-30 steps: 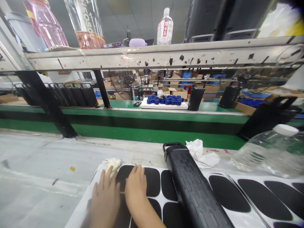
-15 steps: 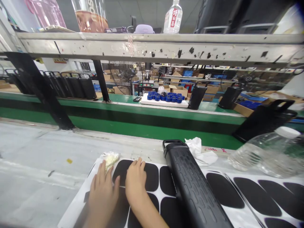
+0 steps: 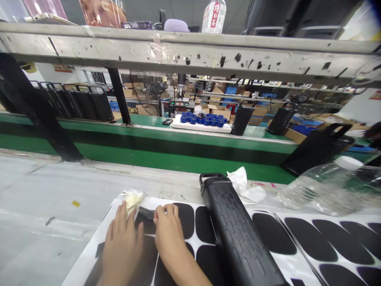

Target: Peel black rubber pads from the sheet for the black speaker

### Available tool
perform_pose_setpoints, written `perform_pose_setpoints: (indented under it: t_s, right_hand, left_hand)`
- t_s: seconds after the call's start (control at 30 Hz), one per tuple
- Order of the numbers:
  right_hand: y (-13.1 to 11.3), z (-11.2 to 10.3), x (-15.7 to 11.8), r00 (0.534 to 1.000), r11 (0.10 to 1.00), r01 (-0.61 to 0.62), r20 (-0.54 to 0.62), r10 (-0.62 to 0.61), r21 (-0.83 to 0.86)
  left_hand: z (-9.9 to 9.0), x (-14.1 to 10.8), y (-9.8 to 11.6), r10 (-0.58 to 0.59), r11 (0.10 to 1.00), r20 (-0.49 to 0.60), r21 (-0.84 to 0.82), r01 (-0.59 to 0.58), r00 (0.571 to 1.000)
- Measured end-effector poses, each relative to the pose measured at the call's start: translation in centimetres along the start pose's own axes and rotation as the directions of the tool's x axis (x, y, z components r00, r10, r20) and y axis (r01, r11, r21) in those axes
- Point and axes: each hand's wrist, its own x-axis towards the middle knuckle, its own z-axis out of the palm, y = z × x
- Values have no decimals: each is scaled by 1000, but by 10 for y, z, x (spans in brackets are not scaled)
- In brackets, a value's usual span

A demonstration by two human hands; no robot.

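A white sheet [image 3: 195, 243] bearing rounded black pads lies on the bench. My left hand [image 3: 122, 238] rests on the sheet's left part, its fingers spread. Beside it, my right hand [image 3: 168, 226] pinches the edge of a black pad [image 3: 146, 213], whose upper edge is lifted off the sheet. A black ribbed case [image 3: 238, 230] with a handle lies across the sheet, to the right of my right hand. Crumpled pale wrapping [image 3: 132, 198] sits at the sheet's top left corner, just beyond my left fingertips.
White tissue [image 3: 245, 188] and clear plastic bottles [image 3: 321, 186] stand behind and right of the case. More pad sheets [image 3: 309, 270] lie at right. A metal shelf [image 3: 190, 49] crosses above, and a green conveyor [image 3: 149, 153] runs behind the bench.
My right hand has closed on a pad and raised its edge from the sheet. The view has shifted a little, so the scene sits slightly further left and the shelf higher.
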Motion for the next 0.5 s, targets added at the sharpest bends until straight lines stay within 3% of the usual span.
perform_pose_setpoints:
  t_s: [0.13,0.27,0.37,0.5]
  right_hand:
    - [19,8,-12,993,987,120,-3,-121,103]
    - [31,14,-21,976,935,219,-72,-207,280]
    - [33,11,-25,979,886,205,-103,-178,416]
    - [35,11,-25,991,801,104,-132,-32,589]
  left_hand:
    - [-6,1,-2,58,998,-5,-22,-58,998]
    - [-5,1,-6,42,998,31,-37,-41,999]
    - [-4,1,-7,23,999,45,-40,-21,999]
    - [-6,5,-5,12,999,41,-35,-10,999]
